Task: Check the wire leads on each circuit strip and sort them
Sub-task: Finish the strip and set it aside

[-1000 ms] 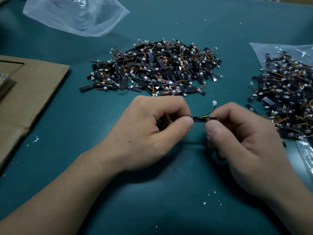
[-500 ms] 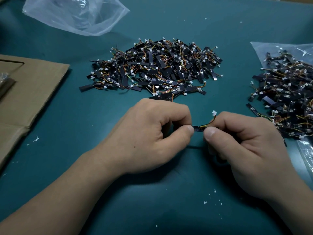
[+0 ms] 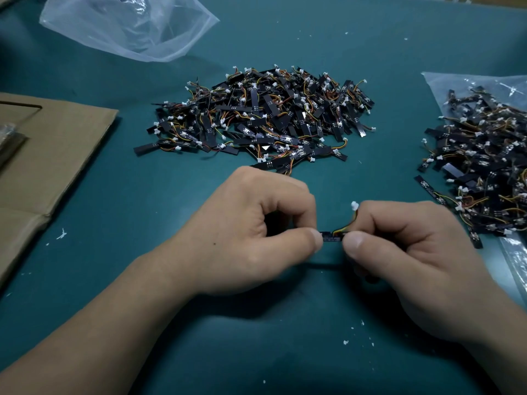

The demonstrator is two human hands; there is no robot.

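A small black circuit strip with yellow and orange wire leads and a white connector is held between both hands above the green mat. My left hand pinches its left end between thumb and forefinger. My right hand pinches the right end, where the wires curve upward. Most of the strip is hidden by the fingertips. A large pile of similar strips lies just beyond the hands. A second pile sits on a clear bag at the right.
A flattened cardboard box lies at the left edge. A crumpled clear plastic bag rests at the top left. Small white crumbs dot the green mat near the front.
Both hands have drifted slightly toward me and closer together, so less of the strip shows between the thumbs. The piles have not moved.
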